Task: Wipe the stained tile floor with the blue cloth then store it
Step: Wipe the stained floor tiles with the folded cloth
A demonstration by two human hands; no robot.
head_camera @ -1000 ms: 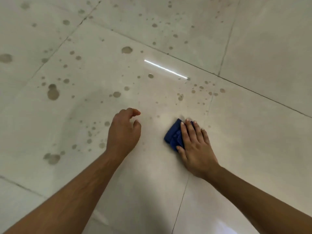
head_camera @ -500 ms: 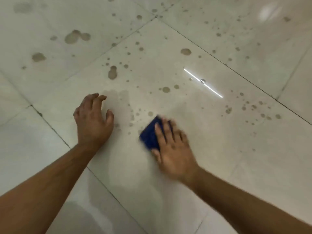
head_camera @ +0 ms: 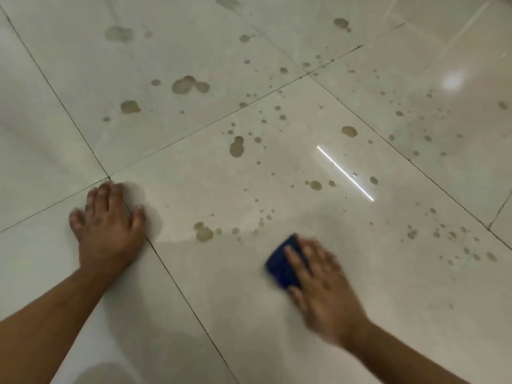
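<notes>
A: Status on the floor (head_camera: 277, 342)?

B: I have the right hand (head_camera: 324, 289) flat, fingers straight, pressing the blue cloth (head_camera: 279, 263) onto the tile; it is motion-blurred. The left hand (head_camera: 108, 231) is spread, braced on the grout line left of the cloth.

A: Progress?

B: Partial, I judge. Tile nearest me looks clean; brown spots (head_camera: 203, 232) lie beyond the cloth. Storing not yet done.

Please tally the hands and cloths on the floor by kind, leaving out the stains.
Hands: 2, left hand flat on the tile floor, right hand pressing the cloth
Blue cloth: 1
Total: 3
</notes>
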